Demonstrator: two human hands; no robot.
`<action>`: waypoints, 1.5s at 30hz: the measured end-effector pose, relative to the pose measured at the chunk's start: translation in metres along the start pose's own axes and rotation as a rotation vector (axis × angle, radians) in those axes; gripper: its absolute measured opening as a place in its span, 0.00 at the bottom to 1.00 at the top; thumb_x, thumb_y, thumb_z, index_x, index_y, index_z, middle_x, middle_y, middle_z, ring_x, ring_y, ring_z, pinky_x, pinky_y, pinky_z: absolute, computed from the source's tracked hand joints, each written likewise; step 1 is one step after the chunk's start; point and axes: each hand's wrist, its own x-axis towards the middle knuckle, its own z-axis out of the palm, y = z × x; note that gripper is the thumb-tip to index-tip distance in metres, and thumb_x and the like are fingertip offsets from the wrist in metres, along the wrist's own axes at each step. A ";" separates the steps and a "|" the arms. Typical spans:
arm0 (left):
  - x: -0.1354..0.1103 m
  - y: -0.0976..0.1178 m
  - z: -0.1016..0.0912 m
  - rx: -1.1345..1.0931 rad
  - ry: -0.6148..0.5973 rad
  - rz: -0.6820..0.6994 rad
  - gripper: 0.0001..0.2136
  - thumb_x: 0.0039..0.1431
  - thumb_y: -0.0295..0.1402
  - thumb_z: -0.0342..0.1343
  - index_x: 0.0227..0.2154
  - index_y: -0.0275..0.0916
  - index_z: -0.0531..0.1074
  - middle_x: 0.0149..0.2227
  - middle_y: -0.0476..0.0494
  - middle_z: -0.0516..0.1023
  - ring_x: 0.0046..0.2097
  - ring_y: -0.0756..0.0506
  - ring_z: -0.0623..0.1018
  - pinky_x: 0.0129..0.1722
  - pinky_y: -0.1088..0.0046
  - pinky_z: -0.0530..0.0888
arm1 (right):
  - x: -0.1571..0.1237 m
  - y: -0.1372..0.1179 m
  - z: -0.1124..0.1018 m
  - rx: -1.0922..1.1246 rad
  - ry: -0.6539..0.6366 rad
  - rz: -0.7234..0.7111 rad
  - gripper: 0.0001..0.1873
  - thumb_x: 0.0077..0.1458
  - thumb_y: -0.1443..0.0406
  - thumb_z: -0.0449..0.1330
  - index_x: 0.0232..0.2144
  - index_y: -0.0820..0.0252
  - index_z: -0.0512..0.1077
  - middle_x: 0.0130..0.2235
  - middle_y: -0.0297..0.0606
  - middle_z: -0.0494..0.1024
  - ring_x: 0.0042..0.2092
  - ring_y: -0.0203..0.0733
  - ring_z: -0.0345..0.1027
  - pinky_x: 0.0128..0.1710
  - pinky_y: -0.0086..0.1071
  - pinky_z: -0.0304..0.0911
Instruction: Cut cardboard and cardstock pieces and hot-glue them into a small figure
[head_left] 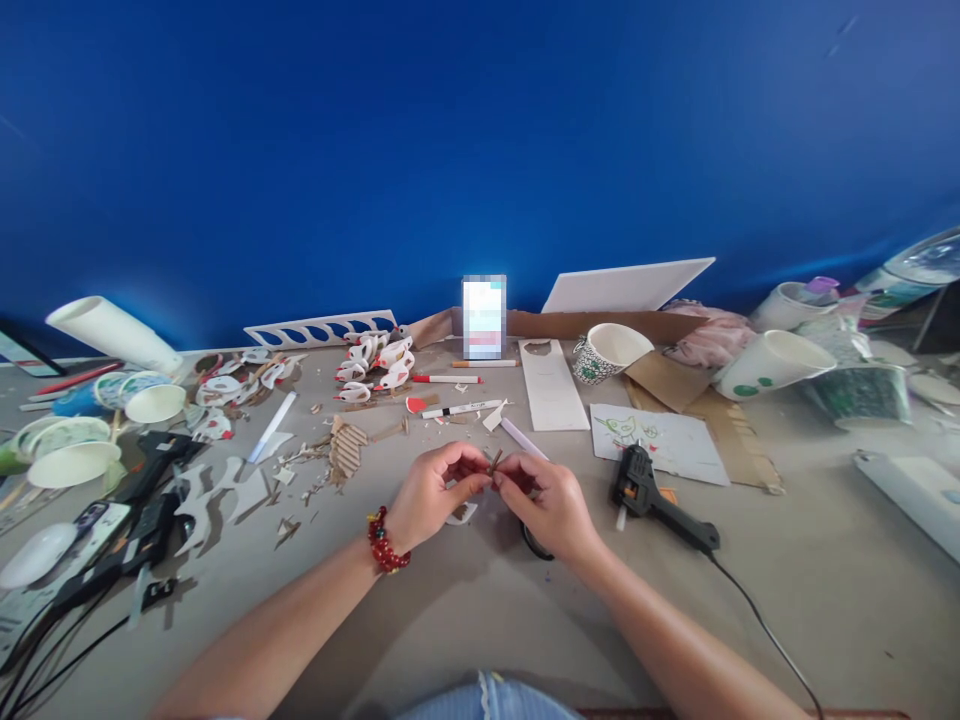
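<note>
A small brown piece, seemingly cardboard (494, 462), is pinched between the fingertips of both hands above the middle of the table. My left hand (442, 490), with a red bead bracelet (385, 541) at its wrist, is closed on one side of the piece. Gripping the other side is my right hand (547, 500). Below the hands lies a small white cut-out (462, 514), partly covered. A black curved handle (535, 541) shows from under my right hand. Just beyond the fingers rests a pale purple stick (523, 438).
A black glue gun (637, 490) with a trailing cord lies to the right. Markers (461, 410) and white bird-like pieces (375, 360) lie beyond the hands. Paper cups (611, 352) stand at the back right. Cardboard scraps (346, 450), cups and more glue guns (150, 530) fill the left.
</note>
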 end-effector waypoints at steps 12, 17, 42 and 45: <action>0.000 0.003 0.003 -0.078 -0.027 -0.078 0.06 0.58 0.33 0.57 0.37 0.37 0.72 0.33 0.45 0.78 0.35 0.48 0.77 0.33 0.76 0.73 | -0.001 0.002 0.002 -0.068 -0.013 -0.009 0.05 0.52 0.69 0.55 0.26 0.57 0.69 0.25 0.31 0.72 0.26 0.37 0.63 0.25 0.26 0.56; -0.005 0.006 0.005 0.271 0.050 0.133 0.05 0.58 0.27 0.54 0.37 0.38 0.72 0.35 0.45 0.78 0.37 0.47 0.77 0.33 0.76 0.71 | -0.002 0.002 0.003 -0.123 -0.034 -0.059 0.05 0.53 0.68 0.55 0.26 0.57 0.69 0.25 0.31 0.72 0.27 0.37 0.63 0.26 0.26 0.56; -0.003 0.004 0.002 0.525 0.054 0.298 0.04 0.61 0.25 0.50 0.33 0.39 0.68 0.30 0.49 0.73 0.33 0.49 0.72 0.34 0.75 0.67 | -0.001 0.002 0.002 0.043 -0.157 -0.099 0.04 0.48 0.71 0.51 0.24 0.58 0.62 0.23 0.29 0.65 0.25 0.34 0.58 0.26 0.26 0.52; -0.003 0.005 0.001 0.529 0.044 0.304 0.04 0.62 0.26 0.50 0.33 0.39 0.68 0.30 0.49 0.73 0.32 0.49 0.72 0.34 0.75 0.67 | -0.001 0.003 0.002 0.058 -0.167 -0.098 0.04 0.48 0.71 0.51 0.24 0.57 0.61 0.23 0.29 0.65 0.25 0.34 0.57 0.26 0.27 0.52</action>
